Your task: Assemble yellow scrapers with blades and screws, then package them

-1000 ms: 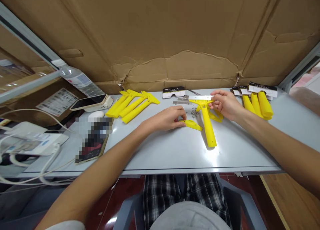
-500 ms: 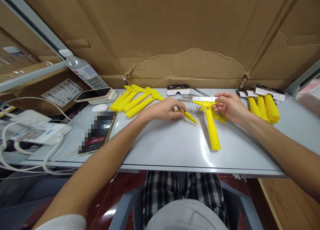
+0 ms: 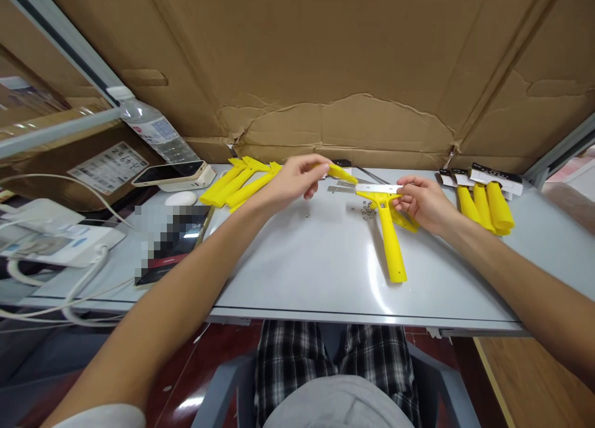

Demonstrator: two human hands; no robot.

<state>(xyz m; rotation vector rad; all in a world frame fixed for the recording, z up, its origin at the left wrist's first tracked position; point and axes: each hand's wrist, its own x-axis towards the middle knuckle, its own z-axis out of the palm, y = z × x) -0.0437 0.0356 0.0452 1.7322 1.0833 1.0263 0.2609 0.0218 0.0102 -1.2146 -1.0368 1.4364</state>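
Observation:
My right hand [image 3: 421,202] grips the right end of a yellow scraper [image 3: 391,242], its fingers closed at the head where a pale metal blade [image 3: 379,188] lies across the top. The handle points down toward the table's front edge. Between its fingertips my left hand [image 3: 302,177] pinches a small flat yellow plastic piece [image 3: 343,173], held just left of and above the blade. Small screws or nuts [image 3: 368,210] lie in a loose pile beside the scraper's neck. Another yellow part [image 3: 403,220] rests under my right hand, partly hidden.
Several yellow scraper handles [image 3: 218,189] lie at the left, partly behind my left arm. More yellow handles with black-and-white boxes [image 3: 495,179] sit at the right. Metal blades [image 3: 341,189] lie near the middle. A phone [image 3: 170,173], bottle [image 3: 158,131] and cables crowd the left.
My left hand has lifted the small yellow piece up and away from me, toward the blade's left end. My right hand keeps its hold on the scraper, and the view has shifted slightly.

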